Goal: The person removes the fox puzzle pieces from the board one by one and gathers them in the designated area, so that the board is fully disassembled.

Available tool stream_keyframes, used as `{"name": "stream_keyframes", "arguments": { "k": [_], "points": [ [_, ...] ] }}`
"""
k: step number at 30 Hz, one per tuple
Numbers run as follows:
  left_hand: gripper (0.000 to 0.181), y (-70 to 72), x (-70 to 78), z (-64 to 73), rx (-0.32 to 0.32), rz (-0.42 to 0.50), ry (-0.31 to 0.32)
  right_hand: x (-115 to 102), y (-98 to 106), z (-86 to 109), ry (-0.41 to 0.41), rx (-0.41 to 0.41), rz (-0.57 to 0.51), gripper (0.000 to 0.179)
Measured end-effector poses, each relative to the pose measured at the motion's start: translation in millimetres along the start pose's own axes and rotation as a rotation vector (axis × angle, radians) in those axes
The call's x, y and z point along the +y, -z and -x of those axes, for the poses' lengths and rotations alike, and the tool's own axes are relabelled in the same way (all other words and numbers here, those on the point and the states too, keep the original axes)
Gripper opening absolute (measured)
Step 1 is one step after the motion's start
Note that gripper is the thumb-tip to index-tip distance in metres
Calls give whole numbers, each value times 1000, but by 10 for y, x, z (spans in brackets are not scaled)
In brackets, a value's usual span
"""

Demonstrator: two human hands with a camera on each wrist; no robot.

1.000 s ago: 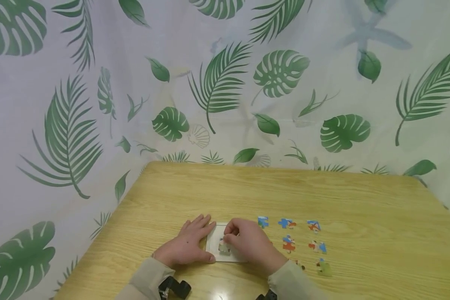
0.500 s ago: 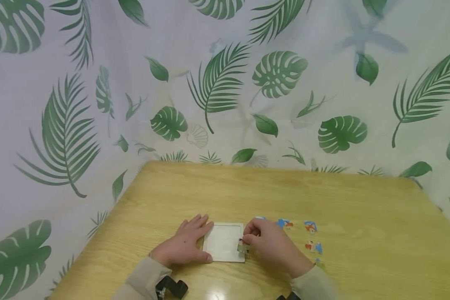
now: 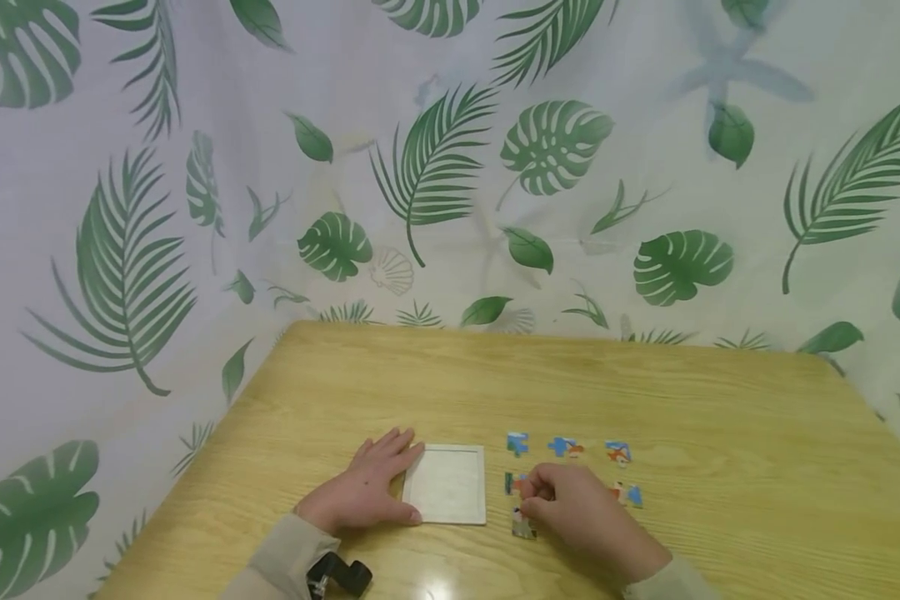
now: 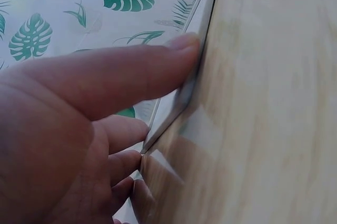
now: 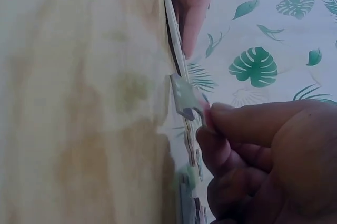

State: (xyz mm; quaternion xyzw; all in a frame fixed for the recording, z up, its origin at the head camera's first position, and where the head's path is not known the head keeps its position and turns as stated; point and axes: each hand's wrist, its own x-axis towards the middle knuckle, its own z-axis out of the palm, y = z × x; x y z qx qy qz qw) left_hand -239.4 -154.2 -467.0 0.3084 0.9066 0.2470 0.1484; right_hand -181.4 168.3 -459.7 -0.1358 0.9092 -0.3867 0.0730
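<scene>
My right hand [image 3: 581, 510] pinches a jigsaw piece [image 3: 522, 525] between thumb and forefinger, to the right of a shallow white square puzzle tray [image 3: 446, 487]. In the right wrist view the pinched piece [image 5: 184, 97] tilts close over the table. My left hand [image 3: 367, 487] lies spread at the left side of the tray, thumb at its lower corner and forefinger at its upper one. The left wrist view has the thumb [image 4: 152, 71] against the tray's edge. No piece lies inside the tray.
Several jigsaw pieces are laid out in rows right of the tray, such as a blue one [image 3: 517, 443] and a red-and-blue one [image 3: 618, 452]. The right hand hides part of the rows. A leaf-patterned cloth [image 3: 450, 167] hangs behind the wooden table [image 3: 390, 375].
The right hand has carried the jigsaw piece rightward from over the tray to beside the other pieces. The left hand has stayed at the tray's left side.
</scene>
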Motion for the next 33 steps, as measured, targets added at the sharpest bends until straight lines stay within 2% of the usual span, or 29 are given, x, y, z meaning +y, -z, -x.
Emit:
{"name": "stream_keyframes", "arguments": {
  "k": [7,13,18,24,29,31,33],
  "points": [
    [96,34,-8,68,1,19,7,-40,-137,-27,30,29,126,16],
    [96,50,-37,92,-6,16,12,-92,-217,-64,32,47,167,18],
    [96,57,-63,75,-13,12,12,-102,-197,-74,28,54,144,15],
    [96,53,-109,26,-29,9,6,-70,-44,-54,-25,73,65,6],
    [94,55,-118,0,-41,41,17,41,144,-6,-72,79,71,7],
    [89,62,-107,-17,-29,60,21,110,236,33,-70,88,98,11],
    [85,73,-92,-38,-5,81,32,181,337,78,-76,106,135,25]
  ]
}}
